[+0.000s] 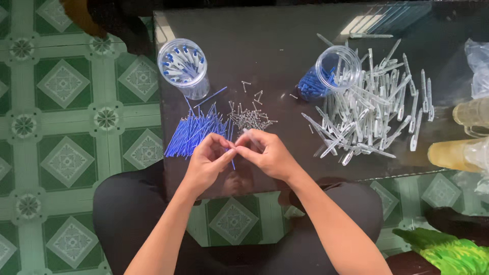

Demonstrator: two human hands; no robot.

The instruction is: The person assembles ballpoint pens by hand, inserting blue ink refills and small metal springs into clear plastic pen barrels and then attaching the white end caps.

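At the near edge of the dark glass table (pixel 305 30), the left hand (pixel 206 163) and right hand (pixel 272 155) meet fingertip to fingertip. The left thumb and forefinger are pressed together on a thin blue ink refill (pixel 232 162), whose long axis runs nearly upright in the view, its free end pointing down toward the person. The right fingers pinch a clear pen barrel (pixel 250 135), which slants up and left, away from the body.

Just beyond the left hand lies a fan of blue refills (pixel 192 131), mostly pointing away and slightly right. Beside them, past the right hand, sits a small heap of metal springs (pixel 249 118). To the right spreads a large pile of clear pen barrels (pixel 374 109), lying at mixed angles.

Farther back, a clear jar (pixel 189 84) stands upright, holding assembled white pens with blue ends. A second clear jar (pixel 331 71) lies tipped on its side, mouth toward the barrels, with small blue caps (pixel 310 86) inside.
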